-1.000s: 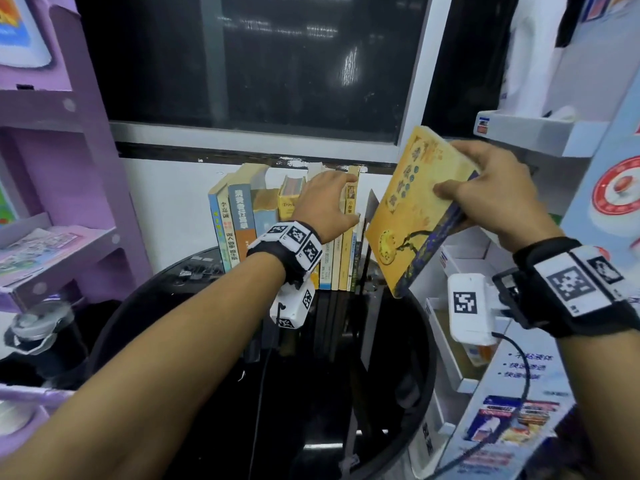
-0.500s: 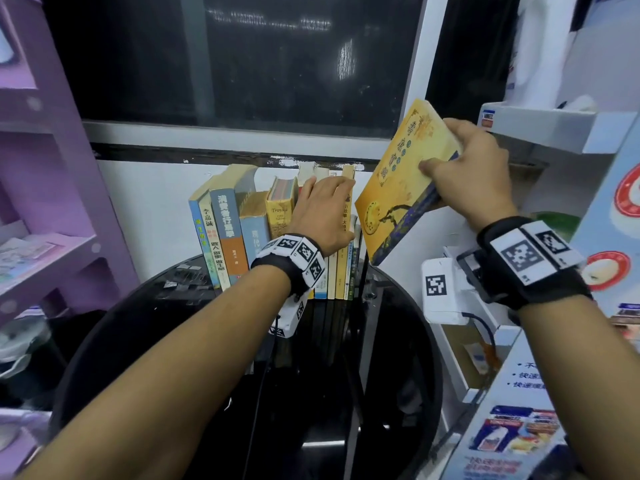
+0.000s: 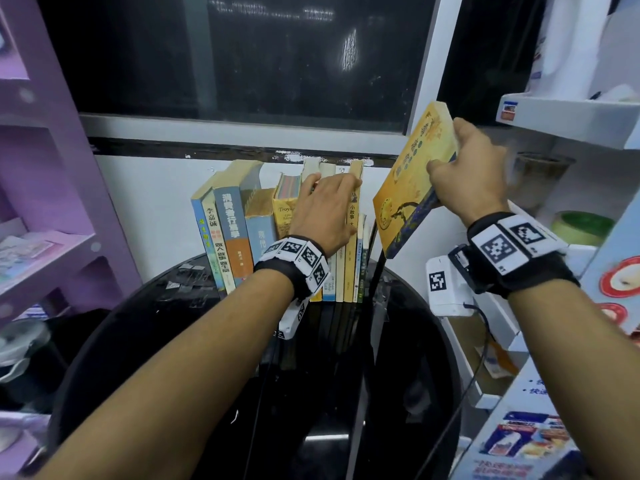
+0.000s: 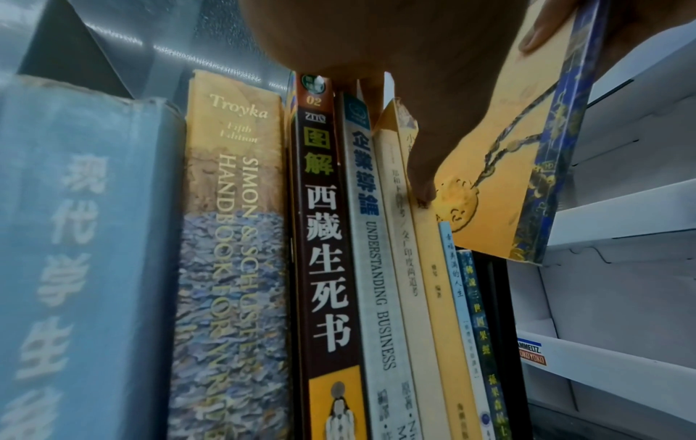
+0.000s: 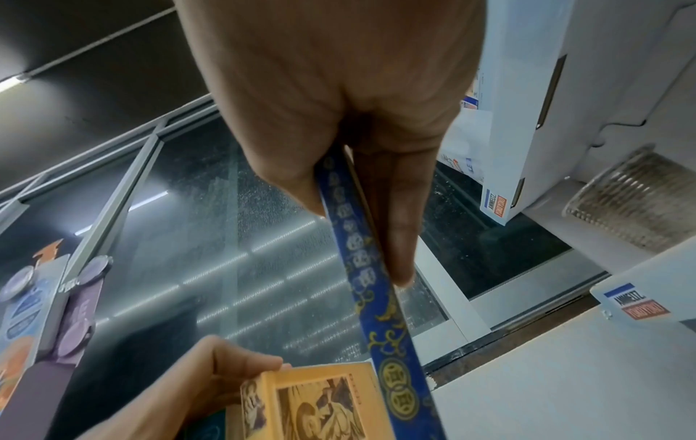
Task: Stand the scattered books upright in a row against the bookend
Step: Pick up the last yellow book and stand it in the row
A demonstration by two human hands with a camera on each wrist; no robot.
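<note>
Several books [image 3: 235, 237] stand upright in a row on a round black table [image 3: 173, 323] against the wall. My left hand [image 3: 325, 202] lies over the tops of the right-hand books, its thumb [image 4: 423, 166] down a yellow spine and its fingers [image 5: 226, 360] curled over the top edges. A thin black bookend [image 3: 373, 258] stands at the row's right end. My right hand [image 3: 464, 168] grips a yellow book with a blue spine [image 3: 408, 188] by its upper part. It hangs tilted in the air, just right of the row and above the bookend.
A purple shelf unit [image 3: 52, 202] stands on the left. White shelves [image 3: 571, 119] and a printed cardboard display [image 3: 519, 438] crowd the right side, close to my right arm. A dark window [image 3: 242, 57] is behind the row. A clear plastic cup [image 5: 633, 196] sits on the white shelving.
My right hand has lifted the yellow book higher and turned it more upright, near the row's right end. My left hand has stayed on the book tops.
</note>
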